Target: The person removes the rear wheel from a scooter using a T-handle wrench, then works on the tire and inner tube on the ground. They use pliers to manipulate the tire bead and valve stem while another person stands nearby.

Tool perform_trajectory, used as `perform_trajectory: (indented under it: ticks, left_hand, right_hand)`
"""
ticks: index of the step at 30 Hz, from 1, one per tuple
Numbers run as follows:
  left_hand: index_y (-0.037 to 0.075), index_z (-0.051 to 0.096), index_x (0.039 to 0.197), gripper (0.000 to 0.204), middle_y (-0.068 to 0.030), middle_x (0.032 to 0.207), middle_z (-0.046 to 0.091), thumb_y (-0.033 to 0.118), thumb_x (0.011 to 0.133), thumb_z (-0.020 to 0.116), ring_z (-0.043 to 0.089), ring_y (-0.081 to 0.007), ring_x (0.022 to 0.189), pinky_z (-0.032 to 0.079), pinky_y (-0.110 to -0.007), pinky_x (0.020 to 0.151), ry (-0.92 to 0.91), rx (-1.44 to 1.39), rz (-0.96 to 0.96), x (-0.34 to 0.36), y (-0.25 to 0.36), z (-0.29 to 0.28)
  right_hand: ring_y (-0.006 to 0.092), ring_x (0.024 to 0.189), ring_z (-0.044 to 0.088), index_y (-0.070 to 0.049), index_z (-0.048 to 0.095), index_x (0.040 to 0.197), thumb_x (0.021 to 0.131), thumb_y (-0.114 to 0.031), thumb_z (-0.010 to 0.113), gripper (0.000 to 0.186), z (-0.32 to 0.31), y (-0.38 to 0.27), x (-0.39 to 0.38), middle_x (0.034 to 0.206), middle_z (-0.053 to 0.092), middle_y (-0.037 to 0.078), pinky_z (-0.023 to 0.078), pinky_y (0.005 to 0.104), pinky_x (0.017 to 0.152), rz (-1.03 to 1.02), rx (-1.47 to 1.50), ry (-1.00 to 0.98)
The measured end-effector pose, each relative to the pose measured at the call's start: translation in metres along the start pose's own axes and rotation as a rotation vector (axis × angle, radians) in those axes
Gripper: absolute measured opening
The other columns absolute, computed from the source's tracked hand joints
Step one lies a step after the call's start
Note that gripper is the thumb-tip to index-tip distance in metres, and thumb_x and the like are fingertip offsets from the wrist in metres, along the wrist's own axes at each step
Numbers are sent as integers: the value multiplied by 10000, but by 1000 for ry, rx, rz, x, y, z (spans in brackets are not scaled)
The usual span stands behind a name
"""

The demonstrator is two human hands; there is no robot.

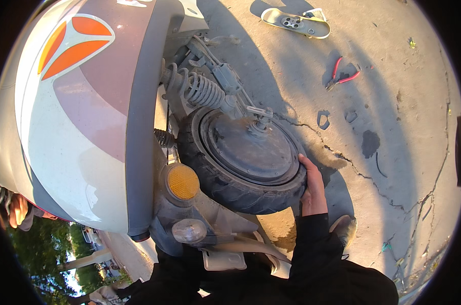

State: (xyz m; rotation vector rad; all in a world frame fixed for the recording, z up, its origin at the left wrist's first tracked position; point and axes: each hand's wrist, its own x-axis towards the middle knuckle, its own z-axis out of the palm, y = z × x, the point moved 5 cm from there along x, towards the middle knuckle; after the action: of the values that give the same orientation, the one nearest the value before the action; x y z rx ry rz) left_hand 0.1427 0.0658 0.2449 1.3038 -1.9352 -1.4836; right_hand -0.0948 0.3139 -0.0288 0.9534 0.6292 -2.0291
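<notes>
Cracked, sunlit concrete [393,76] fills the head view's right side, red-handled pliers [349,78] lying on it. Centre, a dusty black wheel [240,157] sits beside the coil spring [204,90] of a pale scooter [88,168]. The right hand [314,190] clasps the wheel's edge, thumb on top; the left hand is hidden, its grip unknowable.

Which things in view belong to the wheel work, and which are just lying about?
Part of the work:
wheel, touched by right hand
coil spring
red-handled pliers, probably

Apparently just lying about:
green scrap
teal scrap
pale elongated part, use unclear
</notes>
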Motion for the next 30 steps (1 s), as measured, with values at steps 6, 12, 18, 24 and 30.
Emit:
perform_trajectory:
  ticks: [6, 12, 18, 24, 30]
  left_hand:
    - [-2, 630, 1247, 366, -111, 1195, 691, 208, 951, 676, 679, -243, 1054, 547, -371, 948, 35, 2, -13, -6, -2, -3]
    - [-1, 633, 1243, 365, -108, 1190, 694, 211, 950, 677, 682, -242, 1048, 551, -370, 944, 51, 8, 16, 4, -4, 2]
    - [0, 636, 1240, 364, -105, 1185, 698, 214, 949, 678, 685, -241, 1042, 554, -370, 940, 36, -9, 71, 11, 3, 19]
    - [1, 640, 1237, 363, -102, 1180, 701, 217, 948, 679, 688, -240, 1036, 558, -369, 936, 52, -70, 114, 20, 7, 40]
    - [3, 643, 1233, 362, -99, 1174, 704, 220, 947, 680, 691, -239, 1029, 562, -369, 931, 109, -74, 109, 12, 7, 51]
  right_hand:
    - [397, 1430, 421, 97, 396, 1488, 936, -514, 667, 867, 100, -75, -98, 1494, 450, 317, 349, 442, 1171, -712, -1043, 44]
    - [378, 1370, 479, -127, 485, 1486, 706, -310, 885, 895, 163, -43, -190, 1442, 518, 182, 325, 521, 1180, -1147, -1835, -485]
    - [311, 1152, 590, -70, 487, 1463, 679, -308, 869, 904, 174, -31, -176, 1273, 588, 125, 529, 431, 926, -1223, -2137, -546]
    - [363, 960, 658, -41, 544, 1285, 561, -132, 843, 789, 183, -122, -177, 1039, 644, 145, 535, 441, 835, -1344, -1941, -648]
    - [348, 1157, 654, -93, 519, 1402, 618, -167, 867, 861, 189, -225, -157, 1262, 655, 173, 477, 422, 1059, -921, -1844, -697]
